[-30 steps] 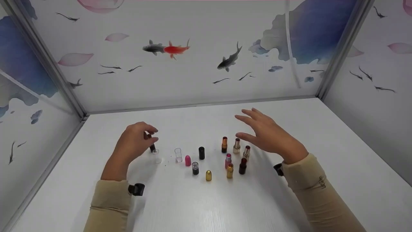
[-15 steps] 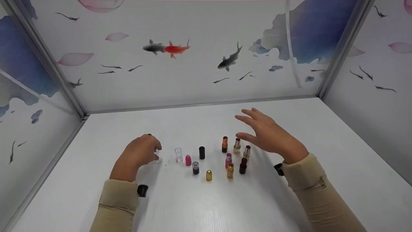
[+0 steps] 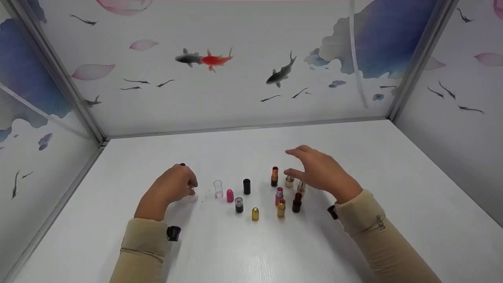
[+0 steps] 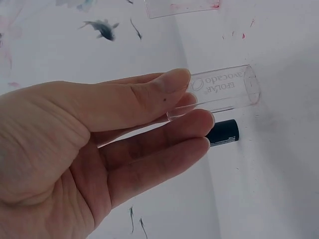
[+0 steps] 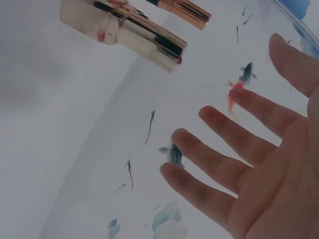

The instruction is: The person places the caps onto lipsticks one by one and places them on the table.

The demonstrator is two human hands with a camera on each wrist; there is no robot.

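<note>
My left hand [image 3: 169, 184] pinches a clear lipstick cap [image 4: 224, 89] between thumb and fingers, low over the left of the table. Lettering shows on its side in the left wrist view. Just beyond the fingertips is a black cap [image 4: 227, 133], partly hidden by them; only its top shows in the head view. My right hand [image 3: 324, 171] hovers with fingers spread by the uncapped lipsticks, holding nothing. Closest to it are two pale-gold lipsticks, one [image 3: 289, 181] partly covered by the hand. In the right wrist view, a lipstick with a frosted base [image 5: 124, 35] lies beyond the fingers.
Mid-table stand another clear cap [image 3: 218, 189], a pink cap [image 3: 230, 195], a black cap [image 3: 246, 186], a black cap with a clear top [image 3: 239, 205] and a gold cap [image 3: 255, 214]. Several uncapped lipsticks [image 3: 281, 208] cluster right. Printed panels [image 3: 243, 106] wall the white table [image 3: 220, 251].
My left hand came down and rightward from above the black piece and took hold of the clear cap. Lately my right hand has shifted slightly lower and nearer the lipsticks.
</note>
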